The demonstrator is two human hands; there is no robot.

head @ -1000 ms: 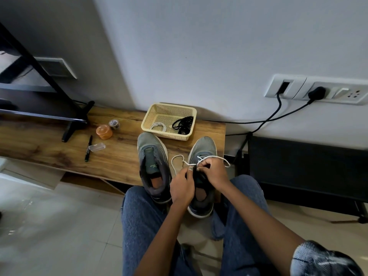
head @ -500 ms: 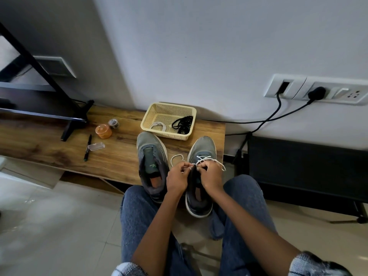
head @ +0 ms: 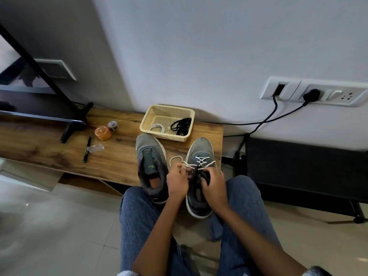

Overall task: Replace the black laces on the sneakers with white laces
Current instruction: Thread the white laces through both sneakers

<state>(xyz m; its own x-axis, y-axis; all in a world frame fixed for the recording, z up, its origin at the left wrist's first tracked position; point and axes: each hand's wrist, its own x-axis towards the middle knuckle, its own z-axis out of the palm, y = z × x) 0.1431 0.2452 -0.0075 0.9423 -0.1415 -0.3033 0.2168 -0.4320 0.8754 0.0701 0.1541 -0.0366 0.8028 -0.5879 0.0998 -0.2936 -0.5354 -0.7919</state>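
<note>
On laceless sneaker [head: 151,168]: green logo (unreadable)

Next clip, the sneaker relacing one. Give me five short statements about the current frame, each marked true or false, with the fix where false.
1. The right sneaker has white lace crossed over its front eyelets. True.
2. The left sneaker is fully laced in white. False: it shows no lace at all.
3. The basket holds a black lace bundle and a white lace coil. True.
4. Both the left hand and the right hand are at the left sneaker. False: both work at the right sneaker.
5. The orange container sits inside the basket. False: it stands on the wooden bench, to the basket's left.
</note>
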